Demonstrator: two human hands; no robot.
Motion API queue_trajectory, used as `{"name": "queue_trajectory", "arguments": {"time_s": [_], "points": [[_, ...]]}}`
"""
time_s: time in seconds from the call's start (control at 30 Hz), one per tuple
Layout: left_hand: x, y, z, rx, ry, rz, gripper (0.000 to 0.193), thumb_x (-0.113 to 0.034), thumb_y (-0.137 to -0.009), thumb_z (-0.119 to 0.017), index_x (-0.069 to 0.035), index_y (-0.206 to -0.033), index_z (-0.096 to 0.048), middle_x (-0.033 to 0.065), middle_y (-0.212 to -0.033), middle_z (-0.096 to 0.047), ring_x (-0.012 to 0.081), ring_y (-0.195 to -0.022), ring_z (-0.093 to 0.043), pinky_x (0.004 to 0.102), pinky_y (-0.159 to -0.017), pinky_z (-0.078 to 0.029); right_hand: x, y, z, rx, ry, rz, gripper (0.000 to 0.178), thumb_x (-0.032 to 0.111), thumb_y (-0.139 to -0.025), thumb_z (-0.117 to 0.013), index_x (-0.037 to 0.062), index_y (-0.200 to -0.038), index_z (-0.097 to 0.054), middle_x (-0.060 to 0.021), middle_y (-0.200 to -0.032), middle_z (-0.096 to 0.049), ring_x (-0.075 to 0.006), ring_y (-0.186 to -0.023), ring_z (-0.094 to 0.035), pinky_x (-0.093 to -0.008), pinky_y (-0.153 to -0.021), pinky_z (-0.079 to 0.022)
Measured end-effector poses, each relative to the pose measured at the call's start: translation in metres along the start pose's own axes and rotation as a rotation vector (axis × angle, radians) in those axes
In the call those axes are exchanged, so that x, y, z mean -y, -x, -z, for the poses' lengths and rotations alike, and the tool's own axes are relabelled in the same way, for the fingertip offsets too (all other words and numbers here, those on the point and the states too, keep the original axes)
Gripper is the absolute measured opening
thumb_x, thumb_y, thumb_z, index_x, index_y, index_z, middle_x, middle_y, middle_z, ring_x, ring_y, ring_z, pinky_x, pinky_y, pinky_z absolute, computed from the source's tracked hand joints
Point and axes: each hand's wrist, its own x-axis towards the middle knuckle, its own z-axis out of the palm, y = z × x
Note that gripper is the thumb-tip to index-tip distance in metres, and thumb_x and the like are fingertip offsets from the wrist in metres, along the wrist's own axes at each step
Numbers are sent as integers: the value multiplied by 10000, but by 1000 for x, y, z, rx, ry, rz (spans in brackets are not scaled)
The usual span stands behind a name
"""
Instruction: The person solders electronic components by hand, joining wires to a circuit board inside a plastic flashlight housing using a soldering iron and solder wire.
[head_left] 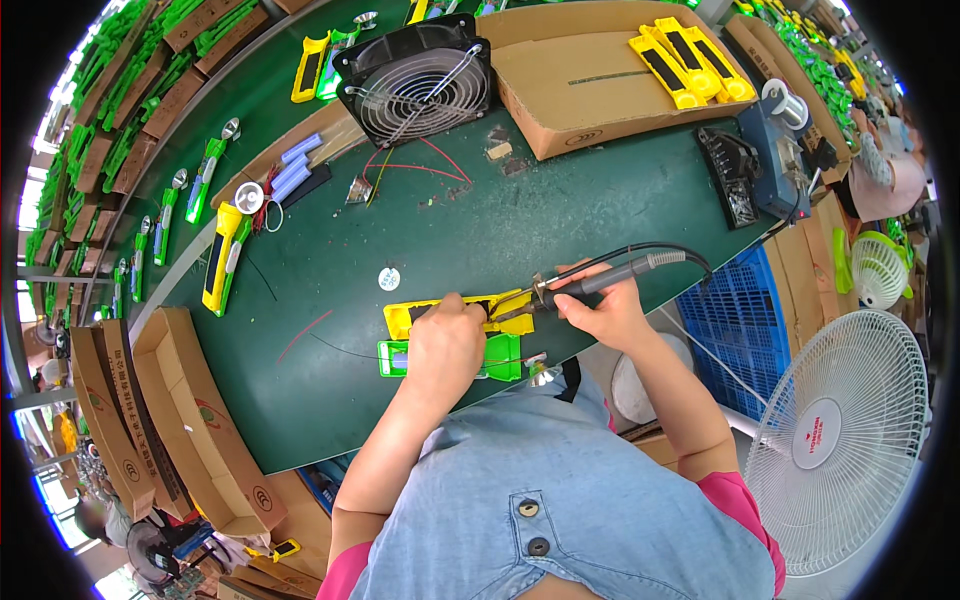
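Observation:
A yellow plastic flashlight half-shell lies at the bench's near edge. My left hand is closed over its middle, fingertips hidden. My right hand grips a soldering iron by its grey handle, and the iron's tip end points down into the shell's right part beside my left fingers. Directly below lies a green half-shell, partly covered by my left hand, with a blue cell in it. A small reflector sits at its right end. Thin wires run left from there.
A black fan with a metal grille stands at the back. Beside it, a cardboard box holds yellow shells. A blue soldering station stands right. Blue cells and a yellow-green flashlight lie left.

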Motion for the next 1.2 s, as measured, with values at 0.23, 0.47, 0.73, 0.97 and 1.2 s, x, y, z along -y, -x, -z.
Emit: {"name": "queue_trajectory", "arguments": {"time_s": [0.23,0.47,0.73,0.97,1.2], "points": [[-1,-1,0,1,-14,-3,47,-21,-677,-589,-37,-708,-622,126,-692,-530,298,-613,-572,379,-578,-475,6,3,-5,-46,-76,-72,161,12,-726,-656,-47,-869,-610,-138,-889,-603,-130,-653,-603,-234,-545,-502],[-3,0,-1,-5,-48,-3,53,-22,-681,-587,-31,-714,-628,129,-703,-535,298,-615,-574,376,-580,-477,13,10,1,-190,32,122,162,36,-738,-668,-18,-886,-629,-94,-851,-635,-120,-679,-615,-253,-584,-497],[-4,0,-3,-2,-75,-1,48,-24,-674,-590,-23,-700,-631,133,-700,-539,294,-610,-577,376,-578,-478,28,42,-36,-182,155,188,318,30,-757,-650,34,-1051,-527,-82,-883,-657,-189,-859,-632,-478,-987,-336],[-4,-1,-1,-2,-63,0,56,-26,-674,-591,-19,-712,-631,134,-702,-539,297,-625,-579,380,-590,-476,27,39,-44,-201,217,212,526,76,-700,-708,58,-1150,-434,-62,-998,-647,-203,-950,-607,-490,-1029,-268],[-3,0,-3,-6,-55,6,59,-27,-677,-587,-25,-714,-633,134,-705,-536,299,-628,-578,380,-593,-475,21,40,-51,71,132,107,757,121,-623,-756,42,-1250,-339,-83,-1226,-497,-244,-1143,-472,-504,-1065,-191]]}}
